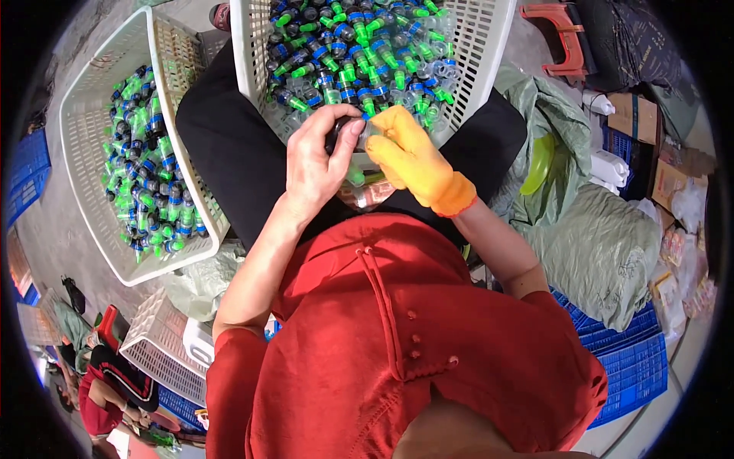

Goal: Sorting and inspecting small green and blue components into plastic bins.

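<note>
My bare left hand (pixel 315 164) is closed, fingers and thumb pinched round a small black-and-clear plastic piece (pixel 332 141) with a bit of blue. Against its clear end, my right hand (pixel 413 157), in a yellow-orange knit glove, is closed too; the fingers hide much of the piece. Both hands meet at the near edge of a white slatted basket (pixel 246 57) between my knees. Inside it lie many small plastic pieces (pixel 359 53) with black, blue, clear and bright green parts. A blurred green tip (pixel 355 176) shows just below my hands.
A second white basket (pixel 92 222) with similar pieces stands on the left. Crumpled grey-green sacks (pixel 592 245), blue crates (pixel 631 375), cardboard boxes (pixel 634 118) and a red plastic stool (pixel 562 38) are on the right. Another person (pixel 99 402) sits at the lower left near a white crate (pixel 164 340).
</note>
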{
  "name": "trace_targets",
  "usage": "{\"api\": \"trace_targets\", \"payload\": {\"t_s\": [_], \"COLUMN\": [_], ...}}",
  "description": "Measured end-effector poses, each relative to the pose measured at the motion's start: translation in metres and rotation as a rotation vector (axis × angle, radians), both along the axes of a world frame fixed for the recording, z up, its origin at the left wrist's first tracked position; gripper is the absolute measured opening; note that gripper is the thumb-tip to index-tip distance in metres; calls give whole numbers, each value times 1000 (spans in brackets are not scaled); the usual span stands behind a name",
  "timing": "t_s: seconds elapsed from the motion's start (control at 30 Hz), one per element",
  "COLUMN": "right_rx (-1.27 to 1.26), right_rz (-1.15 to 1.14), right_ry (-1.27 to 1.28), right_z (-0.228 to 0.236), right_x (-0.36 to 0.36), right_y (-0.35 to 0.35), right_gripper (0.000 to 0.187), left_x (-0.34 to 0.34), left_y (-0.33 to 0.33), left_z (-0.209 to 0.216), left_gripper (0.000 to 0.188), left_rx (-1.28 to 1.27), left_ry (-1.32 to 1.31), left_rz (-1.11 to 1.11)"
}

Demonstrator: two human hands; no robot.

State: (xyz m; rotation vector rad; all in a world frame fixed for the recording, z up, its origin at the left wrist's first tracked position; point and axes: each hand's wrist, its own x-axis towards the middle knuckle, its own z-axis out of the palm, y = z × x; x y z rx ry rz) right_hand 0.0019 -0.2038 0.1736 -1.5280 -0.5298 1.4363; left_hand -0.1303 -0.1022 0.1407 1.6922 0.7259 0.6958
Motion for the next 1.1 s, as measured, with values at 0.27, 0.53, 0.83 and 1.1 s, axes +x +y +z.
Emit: {"api": "trace_targets", "payload": {"t_s": [0.27,0.53,0.83,1.1], "right_rx": [83,-110,-156,234], "right_rz": [237,363,92,-314], "right_ry": [-404,-1516,-1004,-304], "right_z": [-7,-121,-91,-51], "right_x": [42,167,154,112], "right_y": [33,18,19,18], "right_gripper": [46,37,31,25], "left_x": [-89,-56,152,88], "left_y": [62,119,97,63], "left_z": [44,18,-132,-39], "left_gripper": [22,46,25,30], "left_rx": [273,655,1040,30], "left_ry": [279,439,416,293], "left_rz": [359,108,-363,-561]}}
